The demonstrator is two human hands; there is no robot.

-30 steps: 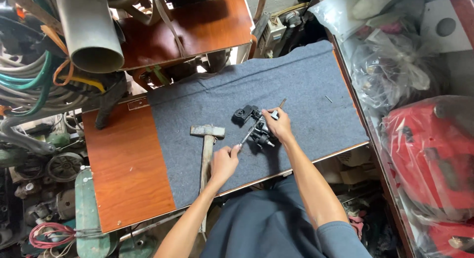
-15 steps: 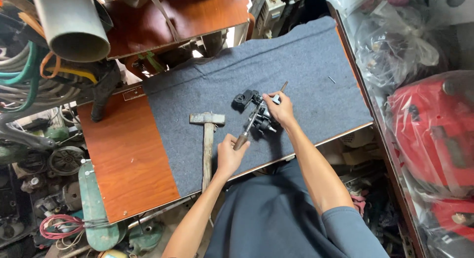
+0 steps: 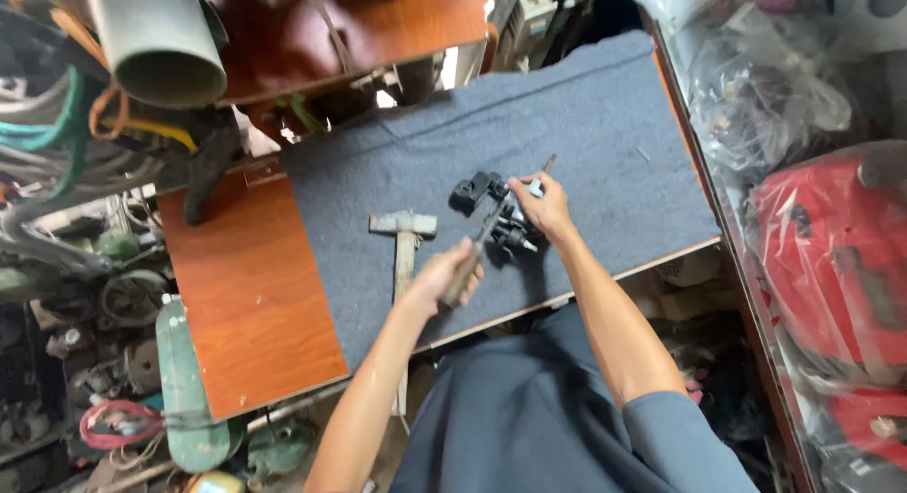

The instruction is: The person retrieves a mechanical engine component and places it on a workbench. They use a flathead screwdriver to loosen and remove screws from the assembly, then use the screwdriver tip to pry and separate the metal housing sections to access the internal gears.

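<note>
Whereas a moment earlier the screwdriver [image 3: 470, 260] lay flatter, the left hand [image 3: 444, 278], fingers wrapped round its handle, now angles its tip into the black mechanical part [image 3: 501, 214] at frame centre, pinned to the grey mat [image 3: 586, 115] by the right hand's [image 3: 543, 202] pressed fingers, beside the hammer [image 3: 404, 243].

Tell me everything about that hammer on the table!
The hammer has a grey, worn-looking metal head and a pale handle that looks wooden. It lies flat on the grey felt mat, head away from the person, with the handle running back over the table's near edge. The left hand is just beside it, holding a screwdriver; whether the hand or arm brushes the handle cannot be told. The black part lies to its right, apart.
</note>
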